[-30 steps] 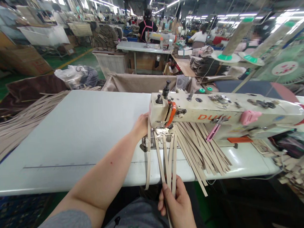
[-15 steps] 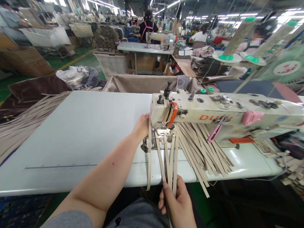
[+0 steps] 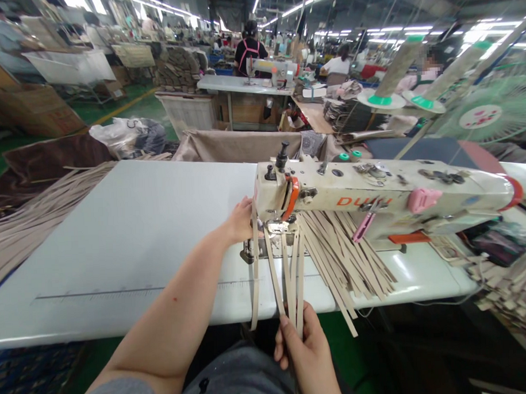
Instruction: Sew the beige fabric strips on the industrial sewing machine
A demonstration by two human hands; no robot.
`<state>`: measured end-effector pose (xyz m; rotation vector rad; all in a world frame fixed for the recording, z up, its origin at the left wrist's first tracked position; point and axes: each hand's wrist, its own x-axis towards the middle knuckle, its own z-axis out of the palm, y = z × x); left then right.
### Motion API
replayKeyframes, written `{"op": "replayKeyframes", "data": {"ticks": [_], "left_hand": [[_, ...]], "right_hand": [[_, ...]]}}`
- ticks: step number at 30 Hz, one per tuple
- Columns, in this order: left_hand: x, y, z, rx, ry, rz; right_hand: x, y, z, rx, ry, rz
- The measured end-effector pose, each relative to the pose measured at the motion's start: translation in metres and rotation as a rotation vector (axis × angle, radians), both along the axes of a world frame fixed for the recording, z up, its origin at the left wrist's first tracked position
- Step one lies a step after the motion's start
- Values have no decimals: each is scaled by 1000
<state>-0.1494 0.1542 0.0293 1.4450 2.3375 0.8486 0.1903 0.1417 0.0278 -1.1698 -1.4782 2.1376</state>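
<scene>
My right hand (image 3: 309,347) is closed around several narrow beige fabric strips (image 3: 287,276) at the table's front edge. The strips fan out between its thumb and fingers and run up to the metal guide plate (image 3: 278,227) of a sewing machine (image 3: 331,186). Beside the machine's needle end is my left hand (image 3: 239,222), its fingertips hidden behind the machine head and a strip. One separate strip (image 3: 255,278) hangs down from there past the table edge. Right of the guide, a loose bundle of similar strips (image 3: 349,257) lies under the machine arm.
Pink thread snips (image 3: 364,227) hang on the machine's front. A long heap of strips (image 3: 35,228) lies left of the white table (image 3: 152,224). More strips (image 3: 514,286) are piled at right. Thread cones (image 3: 396,71) and a fan (image 3: 486,111) stand behind.
The view has shifted slightly, so the machine appears a little further left. Both hands keep nearly the same places relative to the machine and strips.
</scene>
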Motion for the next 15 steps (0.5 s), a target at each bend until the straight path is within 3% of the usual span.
{"op": "replayKeyframes", "data": {"ticks": [4, 8, 15], "left_hand": [[5, -3, 3, -106, 43, -26], [9, 0, 5, -101, 52, -11], [8, 2, 5, -61, 61, -4]], "right_hand": [[3, 0, -10, -2, 23, -26], [11, 2, -21, -101, 57, 10], [27, 9, 6, -149, 50, 68]]}}
